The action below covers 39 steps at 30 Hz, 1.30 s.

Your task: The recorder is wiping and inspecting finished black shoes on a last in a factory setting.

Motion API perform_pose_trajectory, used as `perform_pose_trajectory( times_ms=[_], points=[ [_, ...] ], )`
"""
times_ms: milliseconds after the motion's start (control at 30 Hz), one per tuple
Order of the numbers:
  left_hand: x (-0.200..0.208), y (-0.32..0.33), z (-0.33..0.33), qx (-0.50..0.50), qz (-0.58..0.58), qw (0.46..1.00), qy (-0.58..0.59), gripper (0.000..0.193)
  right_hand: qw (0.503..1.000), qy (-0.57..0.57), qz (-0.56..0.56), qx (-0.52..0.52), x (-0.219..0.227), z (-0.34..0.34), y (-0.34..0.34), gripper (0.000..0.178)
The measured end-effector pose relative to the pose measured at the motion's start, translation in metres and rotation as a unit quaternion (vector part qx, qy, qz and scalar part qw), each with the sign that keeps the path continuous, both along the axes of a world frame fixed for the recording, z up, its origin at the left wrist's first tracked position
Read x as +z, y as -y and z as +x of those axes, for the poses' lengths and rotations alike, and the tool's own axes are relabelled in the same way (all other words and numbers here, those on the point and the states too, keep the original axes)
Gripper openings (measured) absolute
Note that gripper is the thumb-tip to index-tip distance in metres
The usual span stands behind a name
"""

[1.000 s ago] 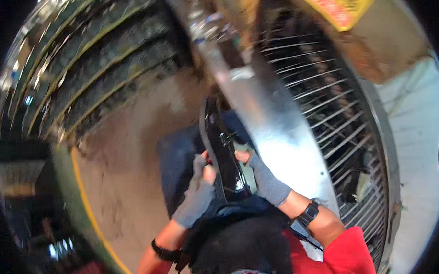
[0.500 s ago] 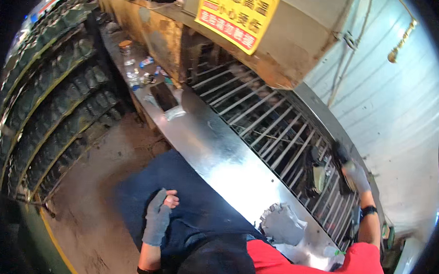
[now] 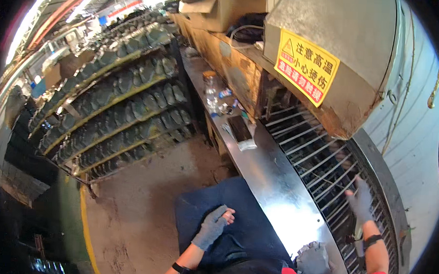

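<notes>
My right hand [image 3: 361, 201], in a grey glove with bare fingertips, reaches over a rack of parallel metal bars [image 3: 312, 159]. Its thumb and fingers are apart, and nothing shows between them. A blurred dark thing lies on the bars beyond the fingertips; its kind cannot be made out. Under my right wrist sits a pale and dark item [image 3: 356, 235], partly hidden by the arm. My left hand [image 3: 214, 227], gloved alike, rests above the dark blue cloth [image 3: 255, 212] over my lap, fingers curled in with nothing visible in them.
A steel ledge [image 3: 281, 184] runs along the rack, bearing a crumpled grey piece [image 3: 313, 262], a dark block [image 3: 239, 128] and a clear jar [image 3: 211, 95]. A metal hood [image 3: 332, 29] with a yellow warning label overhangs the bars. Tiered shelves [image 3: 118, 100] of dark shoe-shaped pieces stand left.
The view has swung left, showing more shelves. My right hand has come away from the dark item it was at and opened above the bars. My left hand stays curled over my lap.
</notes>
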<state>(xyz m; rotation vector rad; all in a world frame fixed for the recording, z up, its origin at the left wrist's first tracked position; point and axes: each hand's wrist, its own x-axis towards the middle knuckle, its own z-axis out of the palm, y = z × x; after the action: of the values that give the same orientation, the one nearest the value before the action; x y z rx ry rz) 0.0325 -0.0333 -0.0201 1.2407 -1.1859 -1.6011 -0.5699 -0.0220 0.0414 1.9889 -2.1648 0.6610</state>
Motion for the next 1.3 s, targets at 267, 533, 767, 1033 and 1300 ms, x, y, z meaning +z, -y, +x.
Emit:
perform_pose_trajectory(
  times_ms=[267, 533, 767, 1033, 1300],
  points=[
    [-0.021, -0.01, 0.001, -0.013, -0.074, 0.996, 0.039, 0.025, 0.959, -0.005, -0.031, 0.283, -0.057, 0.293, 0.15, 0.084],
    [0.024, -0.014, -0.006, -0.003, -0.186, 0.947, 0.264, 0.027, 0.958, 0.008, 0.044, 0.282, -0.076, 0.316, 0.197, 0.084],
    [0.066, 0.002, 0.029, -0.067, -0.277, 0.853, 0.438, 0.024, 0.954, 0.029, 0.057, 0.292, -0.072, 0.313, 0.193, 0.072],
    [0.073, -0.005, 0.127, 0.135, -0.321, 0.817, 0.459, 0.011, 0.947, 0.01, -0.015, 0.321, -0.062, 0.327, 0.237, 0.08],
    [0.056, 0.001, 0.13, 0.189, -0.324, 0.812, 0.448, 0.008, 0.95, 0.029, 0.012, 0.312, -0.05, 0.406, 0.376, 0.081]
  ],
)
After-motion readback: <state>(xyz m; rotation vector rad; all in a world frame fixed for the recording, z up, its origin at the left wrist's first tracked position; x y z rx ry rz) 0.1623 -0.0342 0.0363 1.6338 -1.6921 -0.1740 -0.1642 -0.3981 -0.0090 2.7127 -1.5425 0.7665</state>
